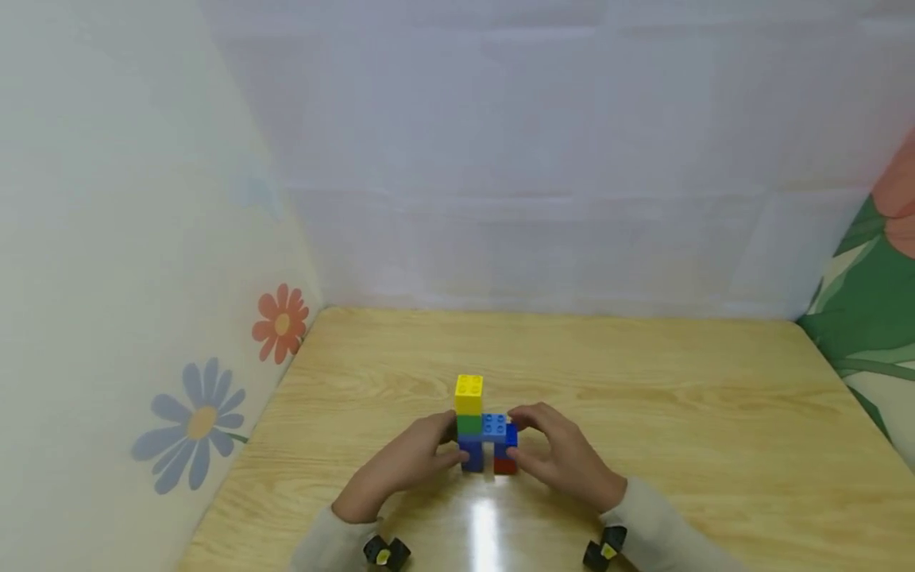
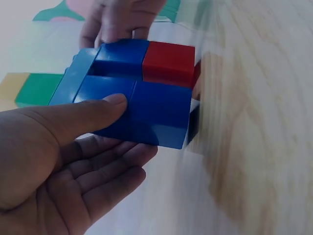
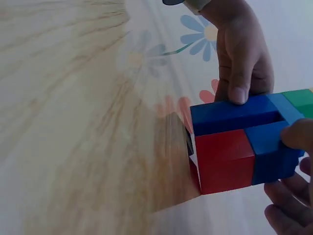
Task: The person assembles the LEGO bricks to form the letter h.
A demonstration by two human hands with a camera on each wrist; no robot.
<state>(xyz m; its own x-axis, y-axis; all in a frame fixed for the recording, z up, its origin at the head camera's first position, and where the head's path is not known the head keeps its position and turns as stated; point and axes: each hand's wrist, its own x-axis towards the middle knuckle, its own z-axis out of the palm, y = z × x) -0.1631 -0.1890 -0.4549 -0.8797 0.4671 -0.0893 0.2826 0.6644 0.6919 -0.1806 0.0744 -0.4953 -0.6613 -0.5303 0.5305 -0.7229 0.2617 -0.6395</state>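
A toy block structure stands in front of me on the table, built like a small bridge. Its left leg is dark blue blocks [image 2: 161, 110]; the right leg is a blue block [image 3: 271, 161] over a red block [image 3: 225, 161]. Across both lies a lighter blue block [image 1: 495, 427] with studs. A green block [image 1: 469, 426] and a yellow block [image 1: 469, 394] are stacked on its left end. My left hand [image 1: 411, 459] grips the left leg, thumb on the near face. My right hand [image 1: 565, 457] holds the right leg's blue block between thumb and fingers.
The wood-grain table [image 1: 643, 373] reaches back to a pale cloth [image 1: 536, 175]. On the left is a white wall panel [image 1: 107, 238] with painted flowers; at the right edge hangs a green and pink floral print [image 1: 865, 326].
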